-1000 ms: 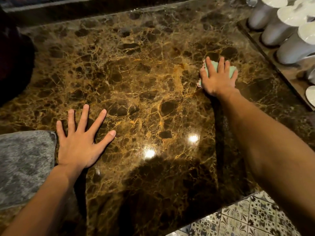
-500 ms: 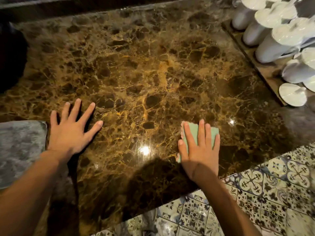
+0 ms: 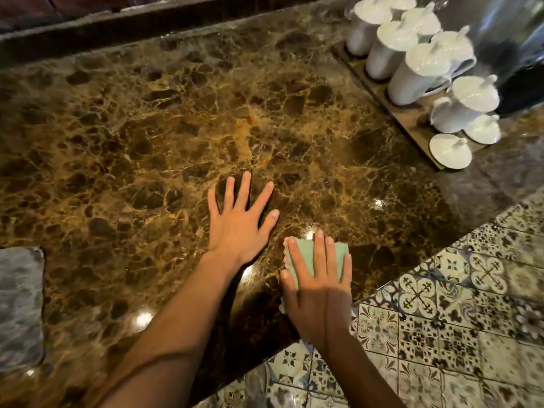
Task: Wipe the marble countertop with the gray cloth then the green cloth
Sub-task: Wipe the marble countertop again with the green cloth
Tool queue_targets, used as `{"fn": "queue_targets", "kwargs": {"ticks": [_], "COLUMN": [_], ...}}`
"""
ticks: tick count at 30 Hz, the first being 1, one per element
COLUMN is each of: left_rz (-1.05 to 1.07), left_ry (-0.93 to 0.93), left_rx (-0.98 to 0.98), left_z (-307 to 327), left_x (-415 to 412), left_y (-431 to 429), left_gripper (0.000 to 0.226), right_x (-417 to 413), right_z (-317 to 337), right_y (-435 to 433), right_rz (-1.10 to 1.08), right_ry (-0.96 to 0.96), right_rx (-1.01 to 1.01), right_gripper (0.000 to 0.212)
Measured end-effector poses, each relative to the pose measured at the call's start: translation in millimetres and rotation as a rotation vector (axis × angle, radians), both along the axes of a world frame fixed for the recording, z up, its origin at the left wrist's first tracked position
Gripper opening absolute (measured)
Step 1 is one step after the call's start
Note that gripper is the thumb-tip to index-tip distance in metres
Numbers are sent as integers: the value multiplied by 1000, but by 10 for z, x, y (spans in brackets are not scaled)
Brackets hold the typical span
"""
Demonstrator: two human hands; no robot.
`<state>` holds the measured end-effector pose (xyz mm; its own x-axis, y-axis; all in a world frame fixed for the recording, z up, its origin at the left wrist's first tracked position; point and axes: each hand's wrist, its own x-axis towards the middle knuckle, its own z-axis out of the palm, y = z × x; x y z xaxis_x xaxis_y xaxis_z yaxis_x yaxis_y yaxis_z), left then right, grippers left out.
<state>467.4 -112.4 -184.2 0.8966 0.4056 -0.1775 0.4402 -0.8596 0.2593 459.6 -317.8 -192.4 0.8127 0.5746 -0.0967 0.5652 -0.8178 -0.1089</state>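
- The patterned floor tiles (image 3: 441,334) are seen nearest, below the front edge of the worktop (image 3: 147,128).
- The right hand (image 3: 319,290) is laid flat, fingers spread, on the green cloth (image 3: 338,257), which is pressed against the marble close to the front edge; nothing is gripped, the cloth is only held down by the palm and fingers.
- The cloth's far corners and scalloped left edge are left showing around the fingers.
- The left hand (image 3: 240,222) is placed just beside and slightly beyond the right one, open and empty, palm down on the bare marble with fingers splayed.
- The gray cloth (image 3: 20,304) is left lying flat at the left edge of the view, well apart from both hands and touched by neither.
- Bright reflections are seen on the polished brown stone near the hands.
- Farther off to the right, a wooden tray (image 3: 412,125) is set on the worktop, and white lidded cups (image 3: 412,66) are stood on it in rows.
- A raised dark ledge (image 3: 147,22) is seen along the far side.
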Motion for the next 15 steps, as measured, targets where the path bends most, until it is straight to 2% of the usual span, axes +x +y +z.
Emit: {"fn": "queue_targets", "kwargs": {"ticks": [4,10,15], "left_rz": [-7,0,-7], "left_ry": [47,13,-12], "left_rx": [40,63,92], "left_z": [-115,-149,-176], "left_x": [143,125,127], "left_y": [-34,-46,-45], "left_gripper": [60,60,60], "right_x": [2,110,781], "right_z": [-10,-67,-23], "right_y": [12,72,364], "right_rz": [-29,-46,-63], "right_ry": [30,35,72], "right_rx": [22,41,6], "right_gripper": [58,59,59]}}
